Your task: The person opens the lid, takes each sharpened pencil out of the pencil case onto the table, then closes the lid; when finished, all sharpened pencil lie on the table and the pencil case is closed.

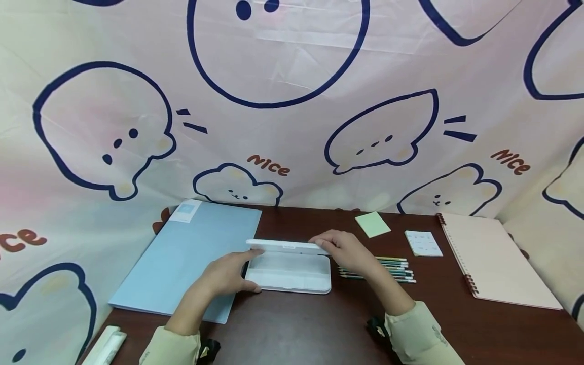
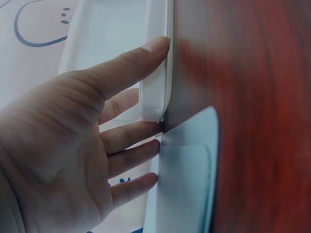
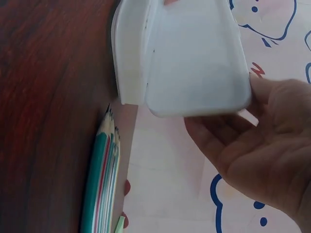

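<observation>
A white plastic pencil case (image 1: 288,280) lies on the table with its lid (image 1: 285,247) raised along the far side, and its inside shows bare. My left hand (image 1: 226,274) grips the case's left end, thumb on the near wall and the index finger round the end; the other fingers spread beside it in the left wrist view. At the right end of the lid, my right hand (image 1: 345,248) pinches the corner, with thumb on the edge and fingers behind. Several pencils (image 3: 100,179) lie side by side just right of the case, partly under the right forearm.
A large blue folder (image 1: 196,253) lies to the left, partly behind the left hand. Farther right are a green sticky-note pad (image 1: 373,224), a small white pad (image 1: 423,244) and a spiral notebook (image 1: 502,261). A white object (image 1: 106,345) sits at the near left edge.
</observation>
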`<state>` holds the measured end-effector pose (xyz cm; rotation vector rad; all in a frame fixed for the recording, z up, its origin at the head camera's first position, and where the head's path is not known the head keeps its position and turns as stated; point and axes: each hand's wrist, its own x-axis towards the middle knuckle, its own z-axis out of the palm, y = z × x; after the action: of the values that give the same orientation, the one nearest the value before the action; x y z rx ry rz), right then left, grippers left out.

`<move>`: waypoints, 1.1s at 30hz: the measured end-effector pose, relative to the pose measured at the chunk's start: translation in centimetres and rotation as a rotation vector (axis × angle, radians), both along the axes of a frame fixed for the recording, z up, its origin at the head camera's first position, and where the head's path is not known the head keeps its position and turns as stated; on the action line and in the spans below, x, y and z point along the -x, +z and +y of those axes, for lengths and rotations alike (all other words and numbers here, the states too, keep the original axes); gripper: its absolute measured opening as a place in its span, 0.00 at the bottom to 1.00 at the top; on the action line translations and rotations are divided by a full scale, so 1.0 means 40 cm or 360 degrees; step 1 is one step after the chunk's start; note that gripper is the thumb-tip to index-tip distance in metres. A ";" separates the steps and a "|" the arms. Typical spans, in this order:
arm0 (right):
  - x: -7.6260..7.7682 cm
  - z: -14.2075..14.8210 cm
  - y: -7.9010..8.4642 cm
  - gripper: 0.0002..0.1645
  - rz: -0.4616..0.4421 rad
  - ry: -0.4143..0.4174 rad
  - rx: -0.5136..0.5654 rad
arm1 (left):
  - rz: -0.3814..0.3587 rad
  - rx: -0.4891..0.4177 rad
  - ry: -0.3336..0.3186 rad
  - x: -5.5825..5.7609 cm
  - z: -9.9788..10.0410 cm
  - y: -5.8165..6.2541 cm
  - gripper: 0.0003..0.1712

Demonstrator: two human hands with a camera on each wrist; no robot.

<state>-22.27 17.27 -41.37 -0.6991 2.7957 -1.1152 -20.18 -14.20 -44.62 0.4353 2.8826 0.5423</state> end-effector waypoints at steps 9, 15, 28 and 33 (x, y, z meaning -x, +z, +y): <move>-0.034 0.011 -0.021 0.19 -0.0069 0.0199 -0.0123 | -0.0183 -0.0282 -0.0117 -0.015 -0.036 0.018 0.45; -0.047 -0.002 -0.017 0.20 -0.0032 0.0227 -0.0208 | -0.0317 -0.0140 0.0026 -0.034 -0.085 0.095 0.42; -0.070 -0.024 -0.046 0.33 -0.0068 0.0207 -0.0540 | 0.0232 0.0012 -0.0116 -0.044 0.023 0.073 0.54; -0.070 -0.028 -0.040 0.34 -0.0020 0.0223 -0.0614 | 0.0135 0.0040 -0.0083 -0.049 0.039 0.057 0.41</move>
<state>-19.46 16.16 -42.98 -0.8198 2.7755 -0.5315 -18.21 -12.63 -42.34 0.5404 2.9459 0.4897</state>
